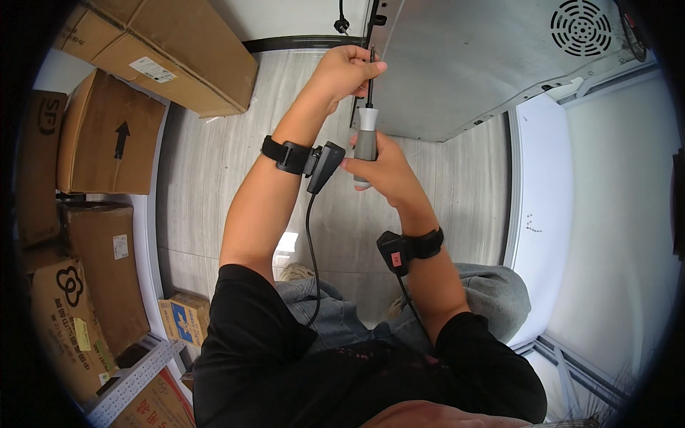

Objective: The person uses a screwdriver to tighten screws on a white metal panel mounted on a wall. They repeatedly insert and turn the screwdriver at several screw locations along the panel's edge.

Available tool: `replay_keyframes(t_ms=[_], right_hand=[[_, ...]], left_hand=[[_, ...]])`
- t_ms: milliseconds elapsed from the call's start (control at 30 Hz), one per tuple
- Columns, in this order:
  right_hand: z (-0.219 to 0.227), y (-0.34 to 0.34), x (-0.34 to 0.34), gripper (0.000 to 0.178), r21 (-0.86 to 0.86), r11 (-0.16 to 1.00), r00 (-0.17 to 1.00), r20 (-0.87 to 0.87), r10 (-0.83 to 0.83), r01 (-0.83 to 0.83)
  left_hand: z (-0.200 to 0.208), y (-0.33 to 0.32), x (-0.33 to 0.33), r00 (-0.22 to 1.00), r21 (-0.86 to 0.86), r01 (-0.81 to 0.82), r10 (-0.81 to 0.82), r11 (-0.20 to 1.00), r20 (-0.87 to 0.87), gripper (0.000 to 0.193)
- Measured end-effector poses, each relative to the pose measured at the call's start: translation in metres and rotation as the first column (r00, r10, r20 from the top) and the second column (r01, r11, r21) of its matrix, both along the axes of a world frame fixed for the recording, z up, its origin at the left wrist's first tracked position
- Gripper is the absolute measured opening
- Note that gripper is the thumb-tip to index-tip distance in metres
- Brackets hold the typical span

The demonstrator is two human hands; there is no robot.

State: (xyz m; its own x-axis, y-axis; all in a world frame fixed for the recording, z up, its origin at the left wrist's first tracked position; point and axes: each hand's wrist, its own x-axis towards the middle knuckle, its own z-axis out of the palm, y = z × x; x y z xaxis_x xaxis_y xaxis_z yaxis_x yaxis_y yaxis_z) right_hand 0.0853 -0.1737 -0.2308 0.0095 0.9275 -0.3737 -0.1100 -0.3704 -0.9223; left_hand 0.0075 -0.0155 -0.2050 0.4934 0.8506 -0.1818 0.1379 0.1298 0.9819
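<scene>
My right hand (387,170) is wrapped round the grey, white-collared handle of a screwdriver (366,135). Its dark shaft points away from me, along the left edge of a grey metal appliance panel (457,64). Up by the far end of the shaft, my left hand (346,73) is closed in a pinch, thumb and fingers about the shaft. Whether a small screw sits at the tip between those fingers I cannot make out. Each wrist carries a black strap with a small dark device and a cable, the left device (327,168) lying close to the screwdriver handle.
Cardboard boxes (110,135) are stacked on the left, with a tall carton (193,53) at the far left. A power plug (342,26) hangs by the wall beyond my left hand. The panel bears a round vent (580,27). White shelving (539,214) stands on the right.
</scene>
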Motion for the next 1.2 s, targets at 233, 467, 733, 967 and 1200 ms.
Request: replay_keyframes(t_ms=[233, 467, 733, 967, 1200], right_hand=[[-0.007, 0.0, 0.005, 0.058, 0.026, 0.997, 0.954, -0.29, 0.072, -0.067], [-0.008, 0.002, 0.003, 0.054, 0.001, 0.998, 0.995, -0.079, 0.065, -0.065], [-0.013, 0.0, 0.005, 0.053, 0.043, 0.993, 0.954, -0.278, 0.116, -0.109], [-0.018, -0.001, 0.006, 0.056, 0.057, 0.996, 0.988, -0.131, 0.076, -0.069], [-0.017, 0.001, 0.007, 0.055, 0.024, 0.987, 0.977, -0.142, 0.159, -0.157]], left_hand=[[0.003, 0.002, -0.003, 0.999, -0.034, 0.029, -0.029, 0.999, 0.014, 0.018], [0.004, 0.001, 0.0, 0.999, -0.015, 0.009, -0.01, 1.0, -0.04, 0.017], [0.003, 0.004, -0.006, 0.999, -0.019, 0.035, -0.035, 0.999, -0.005, 0.018], [0.004, 0.001, -0.002, 1.0, -0.015, 0.02, -0.02, 1.0, -0.021, 0.019], [0.004, 0.0, -0.003, 0.997, 0.019, 0.033, -0.032, 0.999, -0.064, 0.02]])
